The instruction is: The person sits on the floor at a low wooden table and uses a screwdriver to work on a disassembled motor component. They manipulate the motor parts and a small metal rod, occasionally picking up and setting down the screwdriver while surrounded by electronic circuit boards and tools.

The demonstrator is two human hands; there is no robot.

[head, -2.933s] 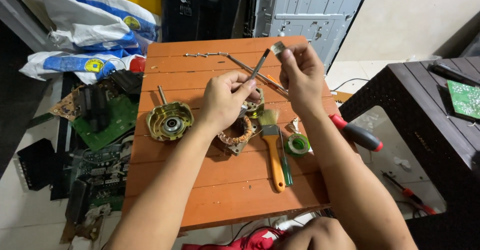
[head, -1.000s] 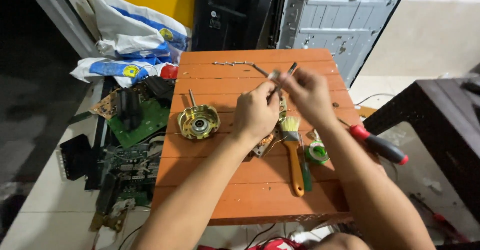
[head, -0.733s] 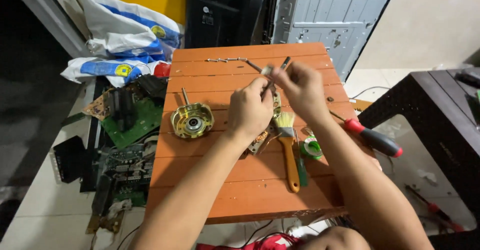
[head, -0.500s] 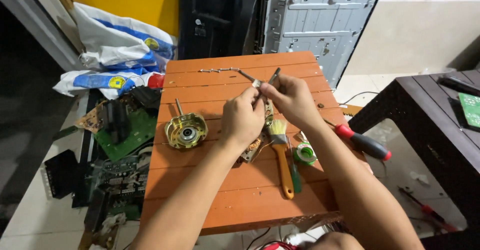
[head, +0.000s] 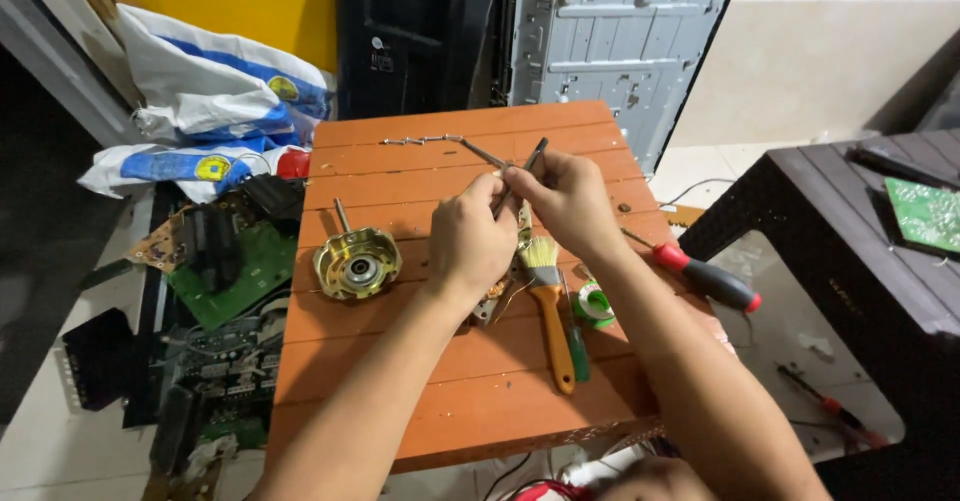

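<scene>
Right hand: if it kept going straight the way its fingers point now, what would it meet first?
The right hand points leftward at the left hand, whose fingertips it nearly touches around a thin metal tool; probably those fingers first, though depth is unclear.

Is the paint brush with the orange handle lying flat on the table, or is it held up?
Lying flat: the paint brush rests on the wooden table; neither hand holds it.

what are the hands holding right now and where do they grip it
Both hands meet on one thin dark metal tool. The right hand pinches its lower end, tip pointing up and away; the left hand pinches beside it. Whatever sits between the fingertips is hidden.
</scene>
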